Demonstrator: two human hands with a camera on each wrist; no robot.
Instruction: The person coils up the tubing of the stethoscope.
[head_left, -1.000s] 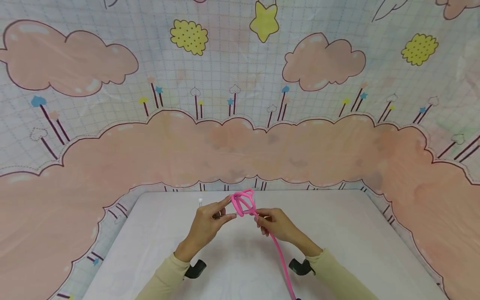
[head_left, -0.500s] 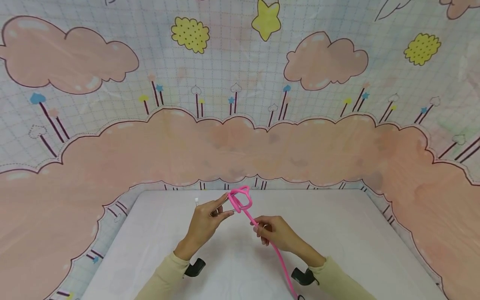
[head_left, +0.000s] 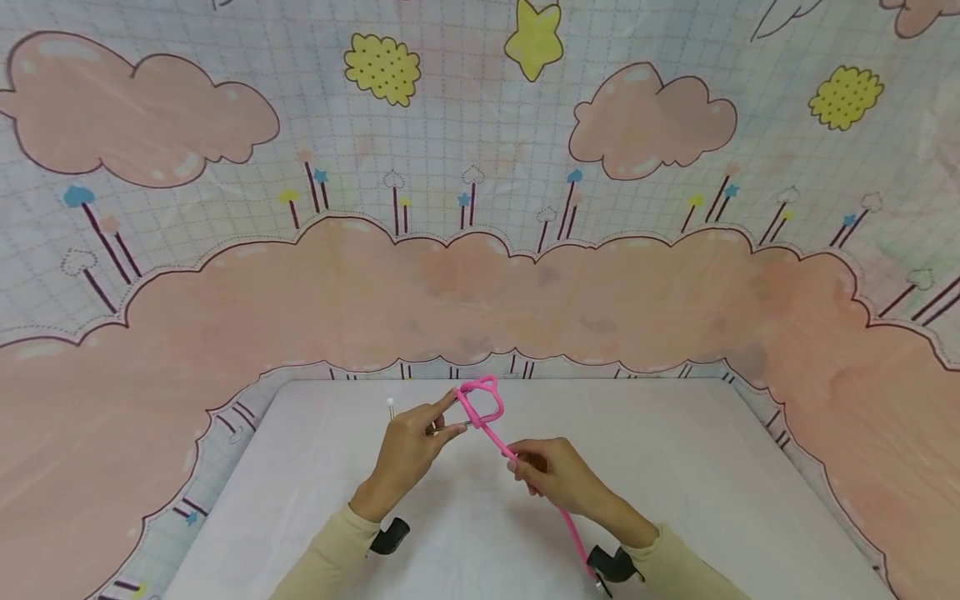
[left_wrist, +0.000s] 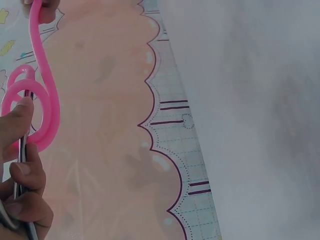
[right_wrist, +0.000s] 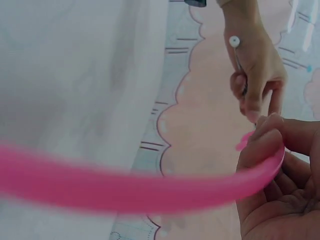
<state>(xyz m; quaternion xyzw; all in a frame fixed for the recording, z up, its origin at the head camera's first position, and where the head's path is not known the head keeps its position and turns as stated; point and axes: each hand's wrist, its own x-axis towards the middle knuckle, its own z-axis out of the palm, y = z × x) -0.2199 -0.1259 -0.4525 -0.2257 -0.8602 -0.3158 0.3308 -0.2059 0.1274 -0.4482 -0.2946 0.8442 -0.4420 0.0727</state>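
Observation:
In the head view my left hand point(head_left: 408, 446) grips a thin metal knitting needle with a white knob point(head_left: 391, 403) above the knuckles. The left wrist view has its metal shaft point(left_wrist: 22, 145) lying along the thumb and fingers, with a second metal piece beside it low down. Looped round the needle's front end is a thick, smooth pink cord point(head_left: 501, 402). My right hand point(head_left: 551, 475) pinches this cord between thumb and fingers, lower and to the right of the loops. From there the cord's tail point(right_wrist: 115, 192) trails across the right wrist view.
Beneath the hands spreads a white tabletop point(head_left: 315, 492). Its far edge meets a printed cloth backdrop point(head_left: 525, 300) with clouds and stars. A black wrist camera point(head_left: 390, 536) sits by the left sleeve, another point(head_left: 611, 564) by the right sleeve.
My right hand has drawn away from the loops, down and slightly right, and the strand between is longer and straighter. The pink loops look smaller. My left hand has stayed nearly still.

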